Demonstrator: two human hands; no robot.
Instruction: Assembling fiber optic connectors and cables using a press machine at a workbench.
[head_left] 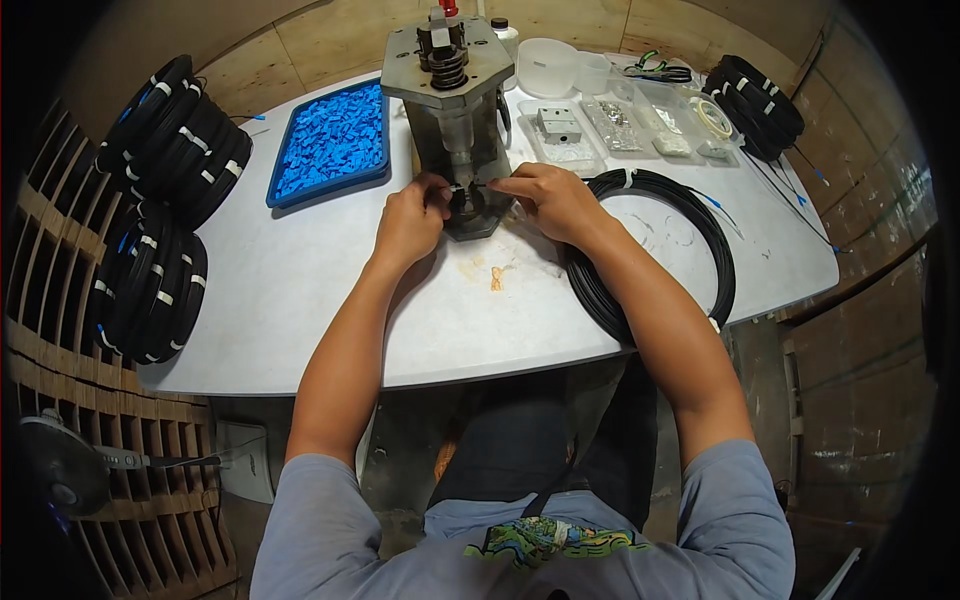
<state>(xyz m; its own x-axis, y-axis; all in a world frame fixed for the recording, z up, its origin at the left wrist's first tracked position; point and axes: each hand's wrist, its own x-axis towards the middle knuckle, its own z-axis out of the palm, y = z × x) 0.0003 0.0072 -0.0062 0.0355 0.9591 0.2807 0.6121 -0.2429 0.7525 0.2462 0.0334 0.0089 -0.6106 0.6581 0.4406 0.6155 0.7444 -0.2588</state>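
A metal bench press (445, 100) with a spring and a red-tipped part on top stands at the far middle of the table. Both my hands are at its base, one on each side of the dark tooling (466, 200) under the ram. My left hand (412, 218) has its fingers curled in a pinch at the tooling's left. From the right, my right hand (553, 203) reaches in with bent fingers, the index toward the tooling. Whatever small piece the fingertips hold is too dark to name. Beside my right forearm lies a coil of black cable (722, 245), partly hidden by it.
A blue tray (275, 190) full of small blue pieces lies left of the press. Stacked black cable coils (180, 150) crowd the left edge; another coil stack (755, 105) sits far right. Clear plastic boxes (610, 125) and a white tub (547, 67) stand behind my right hand.
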